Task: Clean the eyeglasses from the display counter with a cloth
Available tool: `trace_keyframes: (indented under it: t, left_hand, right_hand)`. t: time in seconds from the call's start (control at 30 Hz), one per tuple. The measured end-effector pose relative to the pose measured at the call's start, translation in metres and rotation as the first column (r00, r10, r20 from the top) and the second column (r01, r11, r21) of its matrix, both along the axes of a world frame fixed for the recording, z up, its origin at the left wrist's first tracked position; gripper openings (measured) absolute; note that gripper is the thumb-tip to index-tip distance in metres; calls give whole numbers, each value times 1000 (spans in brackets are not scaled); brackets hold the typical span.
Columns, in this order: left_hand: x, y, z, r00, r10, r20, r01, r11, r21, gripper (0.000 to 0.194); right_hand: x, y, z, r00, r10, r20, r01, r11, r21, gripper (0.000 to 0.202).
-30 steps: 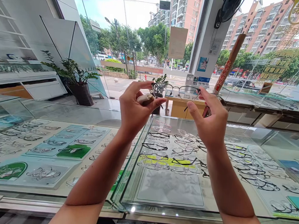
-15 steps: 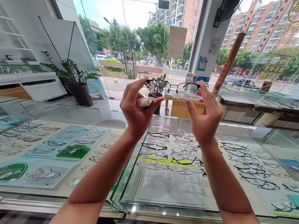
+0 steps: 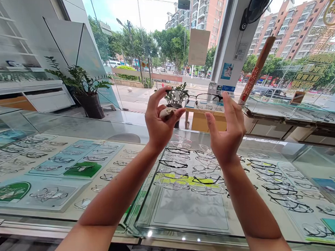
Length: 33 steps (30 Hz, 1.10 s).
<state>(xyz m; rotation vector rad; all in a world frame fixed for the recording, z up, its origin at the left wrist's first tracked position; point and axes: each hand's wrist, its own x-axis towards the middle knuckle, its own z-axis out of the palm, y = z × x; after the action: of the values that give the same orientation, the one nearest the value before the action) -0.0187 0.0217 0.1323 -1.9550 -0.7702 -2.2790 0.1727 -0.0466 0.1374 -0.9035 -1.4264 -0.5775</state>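
Observation:
A pair of black half-rim eyeglasses [image 3: 192,97] is held up before the window, lenses facing away. My left hand [image 3: 160,119] grips the left end of the frame at its fingertips, and a rolled pale cloth [image 3: 167,112] is tucked in the same hand. At the other end, the fingers of my right hand [image 3: 228,127] hold the frame's right corner, with the thumb apart below the lens. Beneath both forearms lies a glass display case [image 3: 192,214] with rows of eyeglasses [image 3: 174,163] inside.
More glasses lie in the case on both sides, some on green and blue cards [image 3: 82,169]. A potted plant [image 3: 90,104] stands beyond at left. Farther off are a yellow cabinet [image 3: 203,121], a brown post [image 3: 257,70] and another glass counter [image 3: 291,111] at right.
My left hand has shifted a little to the right and turned slightly. The eyeglasses have tilted a bit, right end lower. My right hand has moved slightly left.

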Motion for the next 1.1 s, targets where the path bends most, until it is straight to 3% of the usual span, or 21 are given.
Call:
trace_keyframes:
  t: [0.13, 0.3, 0.5, 0.73, 0.93, 1.1]
  left_hand:
    - [3, -4, -5, 995, 72, 64, -75, 996, 40, 70]
    - [2, -7, -6, 988, 137, 70, -143, 985, 99, 77]
    - [0, -1, -4, 986, 165, 30, -166, 932, 322, 73]
    - [2, -1, -3, 998, 31, 62, -41, 983, 180, 67]
    - [1, -3, -2, 997, -50, 65, 40, 989, 142, 64]
    - [0, 0, -2, 998, -8, 55, -2, 984, 176, 67]
  right_hand:
    - [2, 8, -3, 991, 116, -72, -122, 988, -91, 61]
    - [6, 18, -7, 966, 241, -89, -248, 965, -88, 61]
    - [7, 26, -12, 951, 294, -95, -300, 953, -51, 61]
    - [4, 18, -8, 948, 293, -123, -301, 952, -49, 58]
    - [2, 12, -5, 938, 305, -166, -319, 946, -63, 55]
    - [0, 10, -5, 893, 377, -245, -407, 910, -85, 54]
